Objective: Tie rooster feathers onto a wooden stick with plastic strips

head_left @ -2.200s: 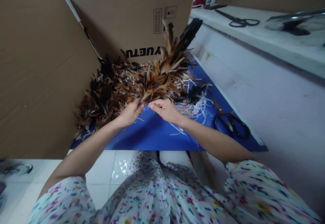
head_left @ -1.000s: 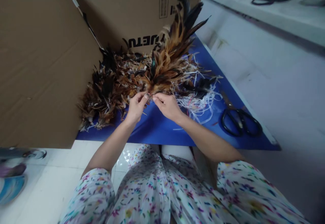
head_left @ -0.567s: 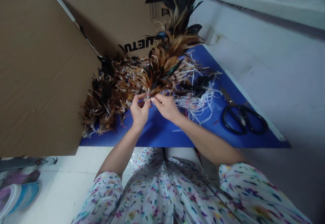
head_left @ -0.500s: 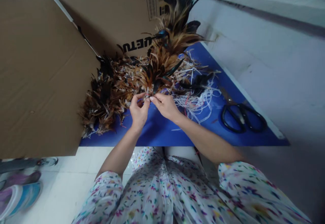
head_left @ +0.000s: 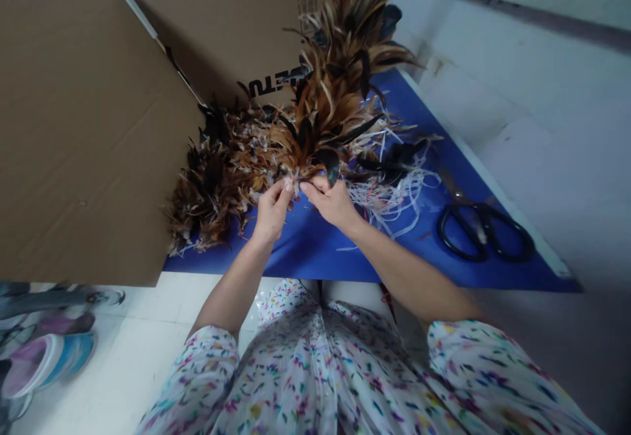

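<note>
So, feather piece (head_left: 328, 106): just past both hands, over the blue surface (head_left: 305, 251), gathered end closest to the person.
Long axis: points away from the hands and slants off right, tips in front of the cardboard box (head_left: 221, 27).
Left hand's grip (head_left: 273, 210): thumb and fingers pinching that gathered end.
Right hand's grip (head_left: 338, 205): same end, other side; honestly can't tell if it's clamped or just touching.
Nearer hand: toss-up at the end, but the feathers lean toward the right one.
</note>
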The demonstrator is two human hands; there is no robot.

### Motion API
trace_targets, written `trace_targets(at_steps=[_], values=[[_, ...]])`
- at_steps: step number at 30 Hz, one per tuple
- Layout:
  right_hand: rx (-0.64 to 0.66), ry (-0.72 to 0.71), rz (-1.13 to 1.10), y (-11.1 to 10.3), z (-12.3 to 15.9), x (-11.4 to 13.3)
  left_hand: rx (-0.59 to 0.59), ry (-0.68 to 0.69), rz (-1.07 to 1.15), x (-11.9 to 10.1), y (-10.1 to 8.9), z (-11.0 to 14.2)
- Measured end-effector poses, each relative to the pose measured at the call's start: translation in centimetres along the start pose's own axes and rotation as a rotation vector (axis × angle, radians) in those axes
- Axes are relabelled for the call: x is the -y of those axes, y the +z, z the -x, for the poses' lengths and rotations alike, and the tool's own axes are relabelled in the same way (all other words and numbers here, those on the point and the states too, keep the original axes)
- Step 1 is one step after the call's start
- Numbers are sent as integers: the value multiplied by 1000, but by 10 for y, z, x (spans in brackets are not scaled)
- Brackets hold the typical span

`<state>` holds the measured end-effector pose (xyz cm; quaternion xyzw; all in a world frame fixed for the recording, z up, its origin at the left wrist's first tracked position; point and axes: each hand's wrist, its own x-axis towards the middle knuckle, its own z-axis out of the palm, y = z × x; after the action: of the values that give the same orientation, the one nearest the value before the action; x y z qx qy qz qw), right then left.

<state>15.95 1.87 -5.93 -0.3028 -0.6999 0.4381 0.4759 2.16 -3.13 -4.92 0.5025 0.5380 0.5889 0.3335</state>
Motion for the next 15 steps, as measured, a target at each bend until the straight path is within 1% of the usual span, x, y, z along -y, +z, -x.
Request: trace_targets(at_steps=[2,4,8,12,15], values=[[7,3,12,0,-1,-4,54,-10,-36,-2,-2,2],[6,-4,30,1,-2,-7,59,9,-93,-2,-4,5],[-24,18,76,5,-3,-7,-40,114,-284,1,-7,8],[-56,35,133,9,1,4,-129,216,-467,2,-6,10],[-44,46,139,11,1,10,-197,294,-555,2,-3,10]])
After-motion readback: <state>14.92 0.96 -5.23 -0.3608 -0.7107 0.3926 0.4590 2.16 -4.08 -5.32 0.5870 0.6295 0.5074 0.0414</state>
